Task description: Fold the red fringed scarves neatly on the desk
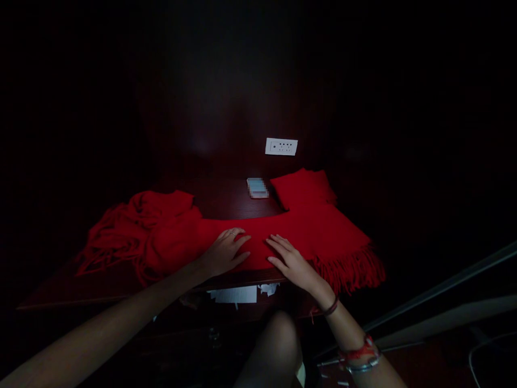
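A red fringed cloth (258, 234) stretches from left to right across a dark worktop (222, 202) in a dim room. 2 bare hands reach in from the near side and lie palm down over the cloth's middle stretch. The left hand (226, 253), with a ring on 1 finger, is open, its fingers loosely bent and pointing right. The right hand (293, 264) is also open, its fingers slightly spread and pointing left; neither hand grips anything. A strip of flat red cloth shows between the fingertips.

Left of the left hand, the cloth is bunched in loose folds with tangled strands. Right of the right hand, it lies flatter, with fringe (351, 269) along its near edge and a folded part on the far side. Beyond the hands, a small pale blue item (257, 187), blurred, rests on the worktop, near a white socket panel (281, 146) on the far wall. White papers (234, 295) show below the worktop's near edge.
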Motion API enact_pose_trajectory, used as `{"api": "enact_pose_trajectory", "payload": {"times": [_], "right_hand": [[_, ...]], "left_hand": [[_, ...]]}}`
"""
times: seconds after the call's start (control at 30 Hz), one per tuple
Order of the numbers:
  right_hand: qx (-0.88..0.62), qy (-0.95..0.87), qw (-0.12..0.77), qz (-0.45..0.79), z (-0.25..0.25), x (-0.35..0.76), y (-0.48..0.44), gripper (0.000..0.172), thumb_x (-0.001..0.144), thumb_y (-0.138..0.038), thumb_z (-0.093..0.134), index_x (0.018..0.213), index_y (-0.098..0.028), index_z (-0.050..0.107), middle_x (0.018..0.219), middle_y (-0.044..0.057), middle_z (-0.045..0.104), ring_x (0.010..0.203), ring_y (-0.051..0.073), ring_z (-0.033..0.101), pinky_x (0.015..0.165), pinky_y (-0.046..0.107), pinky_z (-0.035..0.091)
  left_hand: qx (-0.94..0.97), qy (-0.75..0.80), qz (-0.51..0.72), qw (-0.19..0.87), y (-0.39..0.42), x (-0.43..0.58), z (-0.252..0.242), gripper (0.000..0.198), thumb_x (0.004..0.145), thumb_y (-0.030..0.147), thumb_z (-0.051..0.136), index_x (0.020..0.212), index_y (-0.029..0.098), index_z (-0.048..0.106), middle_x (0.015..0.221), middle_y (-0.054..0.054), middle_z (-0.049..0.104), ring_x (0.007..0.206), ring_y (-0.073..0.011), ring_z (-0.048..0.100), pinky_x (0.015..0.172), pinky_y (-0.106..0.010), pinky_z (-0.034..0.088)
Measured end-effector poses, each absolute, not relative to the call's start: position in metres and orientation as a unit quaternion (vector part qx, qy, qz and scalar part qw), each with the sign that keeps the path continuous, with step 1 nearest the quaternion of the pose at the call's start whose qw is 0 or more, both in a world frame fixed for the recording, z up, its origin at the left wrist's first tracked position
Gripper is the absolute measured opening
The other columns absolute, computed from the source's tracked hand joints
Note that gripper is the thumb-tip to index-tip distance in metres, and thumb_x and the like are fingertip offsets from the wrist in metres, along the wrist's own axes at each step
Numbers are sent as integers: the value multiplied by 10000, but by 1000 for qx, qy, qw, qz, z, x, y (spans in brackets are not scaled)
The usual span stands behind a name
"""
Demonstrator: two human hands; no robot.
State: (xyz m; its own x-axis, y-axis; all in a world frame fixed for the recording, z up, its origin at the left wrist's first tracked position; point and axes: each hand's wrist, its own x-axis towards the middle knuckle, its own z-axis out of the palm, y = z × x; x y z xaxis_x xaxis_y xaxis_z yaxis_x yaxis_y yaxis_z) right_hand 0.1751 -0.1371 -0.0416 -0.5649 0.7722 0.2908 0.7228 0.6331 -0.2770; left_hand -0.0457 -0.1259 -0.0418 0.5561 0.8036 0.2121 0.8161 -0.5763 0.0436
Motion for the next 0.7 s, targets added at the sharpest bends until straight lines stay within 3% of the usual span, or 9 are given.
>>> {"api": "enact_pose_trajectory", "payload": {"times": [0.1, 0.2, 0.33, 0.5, 0.7], "right_hand": [[-364, -903, 222, 49, -37, 184, -147, 351, 832, -321, 398, 1149, -187, 468, 1133, 65, 511, 1074, 160, 423, 921, 312, 338], [-334, -925, 182, -1, -34, 183, -151, 254, 830, -229, 410, 1041, -170, 539, 936, 62, 585, 888, 157, 511, 818, 299, 401], [-324, -932, 153, -59, -33, 173, -146, 232, 812, -177, 430, 1012, -150, 544, 861, 64, 592, 816, 168, 516, 758, 308, 413], [-362, -906, 211, -52, -40, 163, -143, 180, 799, -191, 463, 940, -159, 571, 841, 49, 593, 796, 154, 515, 749, 277, 407], [-393, -885, 247, -45, -47, 158, -140, 129, 789, -138, 468, 755, -162, 590, 708, 29, 569, 679, 132, 502, 658, 227, 405]], "left_hand": [[-922, -377, -71, 40, -138, -39, -29, 347, 804, 361, 402, 1087, 174, 476, 1084, -80, 493, 990, -198, 461, 851, -316, 361], [-939, -340, -10, 56, -141, -32, -18, 314, 763, 210, 440, 1074, 170, 468, 1034, -73, 521, 938, -199, 493, 781, -297, 398], [-936, -344, 12, 81, -137, -27, -12, 315, 750, 109, 420, 1058, 155, 465, 1021, -76, 532, 913, -189, 509, 734, -275, 411], [-910, -399, -24, 106, -138, -24, -21, 173, 829, 183, 366, 901, 177, 523, 871, -38, 559, 756, -157, 541, 602, -243, 418], [-901, -412, -59, 122, -145, -21, -32, 163, 833, 147, 369, 887, 188, 517, 873, -23, 540, 790, -152, 527, 599, -234, 413]]}}
